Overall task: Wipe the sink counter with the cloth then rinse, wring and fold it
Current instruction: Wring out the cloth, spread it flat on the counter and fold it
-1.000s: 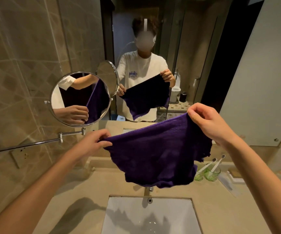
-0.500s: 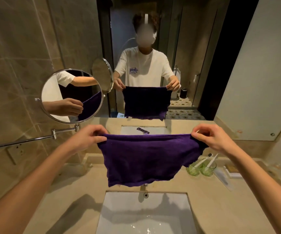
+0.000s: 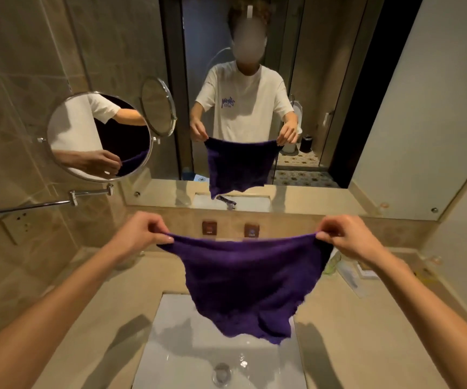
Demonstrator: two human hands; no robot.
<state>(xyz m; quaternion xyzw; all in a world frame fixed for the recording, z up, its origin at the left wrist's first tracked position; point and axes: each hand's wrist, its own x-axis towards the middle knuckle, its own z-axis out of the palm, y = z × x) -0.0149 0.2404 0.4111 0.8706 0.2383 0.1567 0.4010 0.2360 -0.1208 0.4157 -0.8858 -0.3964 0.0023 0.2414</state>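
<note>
A: Starting at the left wall, what's there?

B: A round swing-arm mirror (image 3: 99,136) on the tiles, well clear of the work. Then the left hand (image 3: 139,234), pinching one top corner of the purple cloth (image 3: 243,279) between thumb and fingers.

A: And the cloth itself?

B: It hangs spread in the air between both hands, top edge pulled nearly taut, lower edge ragged and dangling over the white sink basin (image 3: 187,349) without touching it. The beige counter (image 3: 86,318) lies on either side.

A: The right side?

B: The right hand (image 3: 344,240) pinches the other top corner the same way. Past it, a green glass (image 3: 332,266) sits half hidden behind the cloth.

A: So which step is this?

B: I'd judge folding, just begun: the cloth is opened flat, not bunched for wringing. Next, the two corners want bringing together evenly, edge to edge, so the halves match.
</note>
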